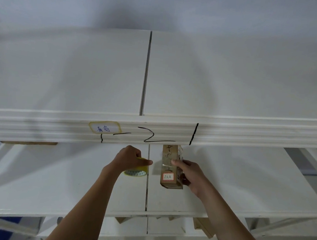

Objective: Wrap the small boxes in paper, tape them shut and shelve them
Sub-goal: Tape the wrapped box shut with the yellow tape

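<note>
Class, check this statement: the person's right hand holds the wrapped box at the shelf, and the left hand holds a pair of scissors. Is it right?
Not quite. The head view shows the left hand gripping a yellow tape roll, not scissors. The right hand does hold the wrapped box at the shelf.

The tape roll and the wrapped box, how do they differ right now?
The tape roll is round and yellowish; the wrapped box is a long brown block bearing handwriting and a red-bordered label. The left hand grips the tape roll from above, while the right hand holds the wrapped box by its side. The roll looks smaller than the box. Both are over the same white shelf.
</note>
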Demonstrator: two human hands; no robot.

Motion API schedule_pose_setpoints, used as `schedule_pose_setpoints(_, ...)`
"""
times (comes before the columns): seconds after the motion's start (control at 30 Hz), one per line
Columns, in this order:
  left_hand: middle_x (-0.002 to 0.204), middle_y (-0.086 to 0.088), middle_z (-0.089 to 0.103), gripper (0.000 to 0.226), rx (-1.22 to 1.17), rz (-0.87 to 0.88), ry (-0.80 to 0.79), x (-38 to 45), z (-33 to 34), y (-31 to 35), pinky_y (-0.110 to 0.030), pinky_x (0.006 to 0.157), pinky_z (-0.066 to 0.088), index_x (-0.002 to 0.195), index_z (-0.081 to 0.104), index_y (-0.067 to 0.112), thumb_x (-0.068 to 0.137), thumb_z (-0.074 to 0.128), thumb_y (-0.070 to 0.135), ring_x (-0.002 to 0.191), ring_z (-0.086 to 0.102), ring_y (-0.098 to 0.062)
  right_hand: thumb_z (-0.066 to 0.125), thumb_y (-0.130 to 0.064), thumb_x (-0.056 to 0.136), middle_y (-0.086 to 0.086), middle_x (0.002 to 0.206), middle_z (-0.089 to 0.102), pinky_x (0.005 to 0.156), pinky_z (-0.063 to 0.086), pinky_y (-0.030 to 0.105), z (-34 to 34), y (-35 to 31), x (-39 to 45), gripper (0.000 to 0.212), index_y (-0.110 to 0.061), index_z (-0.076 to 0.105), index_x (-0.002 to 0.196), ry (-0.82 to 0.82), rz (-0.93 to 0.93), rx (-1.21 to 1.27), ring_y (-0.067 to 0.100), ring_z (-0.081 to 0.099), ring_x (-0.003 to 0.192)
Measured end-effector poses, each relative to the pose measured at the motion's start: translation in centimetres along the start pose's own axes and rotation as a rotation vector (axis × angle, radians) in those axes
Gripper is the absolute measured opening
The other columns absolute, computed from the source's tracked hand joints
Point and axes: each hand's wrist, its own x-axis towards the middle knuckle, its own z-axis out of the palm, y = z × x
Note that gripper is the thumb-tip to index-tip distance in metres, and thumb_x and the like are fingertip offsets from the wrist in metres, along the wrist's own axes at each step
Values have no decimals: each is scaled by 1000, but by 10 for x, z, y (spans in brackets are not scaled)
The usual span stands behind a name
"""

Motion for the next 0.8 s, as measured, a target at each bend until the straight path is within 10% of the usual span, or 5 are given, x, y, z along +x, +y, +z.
schedule_pose_setpoints(0.17,66,-3,58,60,-33,-13,-9,4,8,10,-27,61,41,69,65,6,68,81,64,64,53,-14,73,-29,88,20,112,73,95,56,51,0,3,-1,35,-7,73,116,-91,-10,141,39,70,105)
schedule_pose_setpoints(0.53,60,5,53,52,-11,20,12,6,21,23,-27,58,40,59,57,18,65,83,62,63,52,-14,59,-38,98,12,117,71,108,47,49,9,-1,3,31,-15,70,116,-72,141,138,27,66,113)
schedule_pose_setpoints(0.67,61,6,54,46,93,37,41,1,25,25,-25,57,42,58,54,25,71,79,61,64,55,-14,69,-60,84,2,106,76,92,56,36,17,-3,2,52,-18,68,116,-62,97,-166,19,70,102)
schedule_pose_setpoints(0.8,63,4,54,36,165,90,70,-4,27,34,-22,53,36,58,54,24,74,78,44,68,57,-18,82,-40,80,1,103,74,71,58,27,26,-2,3,47,-16,67,117,22,56,-202,16,70,95)
